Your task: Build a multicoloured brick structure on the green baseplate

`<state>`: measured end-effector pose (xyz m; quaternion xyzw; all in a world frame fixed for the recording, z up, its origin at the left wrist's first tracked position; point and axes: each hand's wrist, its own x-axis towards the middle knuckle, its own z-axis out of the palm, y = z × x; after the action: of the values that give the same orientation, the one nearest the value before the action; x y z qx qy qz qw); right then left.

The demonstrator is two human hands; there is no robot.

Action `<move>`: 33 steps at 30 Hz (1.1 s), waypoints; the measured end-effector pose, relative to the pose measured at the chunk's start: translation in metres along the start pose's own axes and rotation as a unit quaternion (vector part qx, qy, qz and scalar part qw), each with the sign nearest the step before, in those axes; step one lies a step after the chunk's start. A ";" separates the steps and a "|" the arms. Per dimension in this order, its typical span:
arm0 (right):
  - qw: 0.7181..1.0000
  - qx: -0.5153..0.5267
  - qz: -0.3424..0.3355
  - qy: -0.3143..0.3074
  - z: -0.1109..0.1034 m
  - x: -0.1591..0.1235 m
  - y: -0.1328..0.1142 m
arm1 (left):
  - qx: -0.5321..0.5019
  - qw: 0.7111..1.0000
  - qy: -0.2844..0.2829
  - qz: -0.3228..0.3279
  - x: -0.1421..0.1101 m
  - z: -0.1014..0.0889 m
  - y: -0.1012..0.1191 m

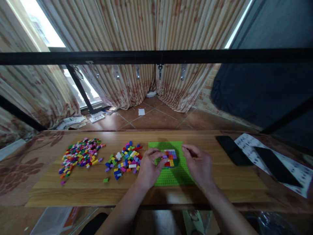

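Note:
A green studded baseplate lies on the wooden table in front of me. On it sits a block of toy bricks in red, orange, yellow, purple, white and other colours. My left hand is over the plate's left side, thumb and forefinger closed around a small purple brick beside the block. At the plate's right edge, my right hand has its fingers curled and pressed together, apart from the block. Whatever it may hold is hidden by the fingers.
Two piles of loose bricks, a larger one and a nearer one, lie to the left. A lone green brick sits near the front. At right are a dark phone-like slab, a printed sheet and another dark slab.

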<state>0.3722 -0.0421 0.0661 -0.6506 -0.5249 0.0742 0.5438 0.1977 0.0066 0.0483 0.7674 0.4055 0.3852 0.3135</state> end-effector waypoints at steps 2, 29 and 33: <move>0.999 0.025 0.025 0.019 -0.005 0.005 0.007 | 0.045 0.999 0.016 0.010 0.000 0.007 -0.002; 0.981 -0.084 0.125 -0.126 0.001 0.002 0.036 | 0.064 0.995 0.068 -0.045 0.003 0.020 -0.011; 0.970 -0.044 0.156 -0.184 0.018 -0.006 0.040 | 0.061 0.994 0.066 -0.059 0.004 0.025 -0.011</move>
<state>0.3819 -0.0299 0.0244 -0.7230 -0.5107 0.2529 0.3905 0.2159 0.0112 0.0280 0.7328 0.4922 0.3906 0.2611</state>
